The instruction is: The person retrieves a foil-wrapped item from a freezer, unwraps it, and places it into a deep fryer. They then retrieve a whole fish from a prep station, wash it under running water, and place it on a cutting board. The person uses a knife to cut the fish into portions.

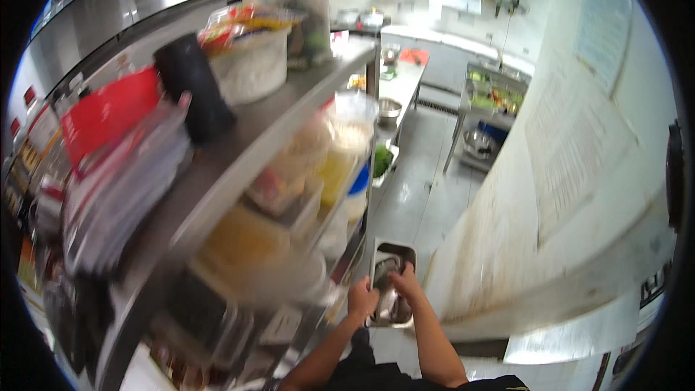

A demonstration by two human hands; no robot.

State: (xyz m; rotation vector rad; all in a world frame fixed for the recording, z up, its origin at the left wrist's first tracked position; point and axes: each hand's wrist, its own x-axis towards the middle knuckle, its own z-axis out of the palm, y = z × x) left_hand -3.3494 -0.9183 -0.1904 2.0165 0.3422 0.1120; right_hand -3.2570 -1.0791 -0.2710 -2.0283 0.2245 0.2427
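A deep rectangular stainless steel pan point(414, 282) is held low in front of me, above the tiled floor. My left hand point(362, 297) grips its left rim. My right hand point(404, 279) reaches over the inside, its fingers at the metal items point(386, 304) in the pan; blur hides what they are and whether the fingers hold one.
Close on my left stands a steel shelf point(260, 141) crowded with tubs, bottles and plastic sleeves. A wall corner with papers point(570, 141) rises on the right. Between them a tiled aisle point(418, 195) leads to a worktable point(404, 84) and a rack of vegetable trays point(494, 108).
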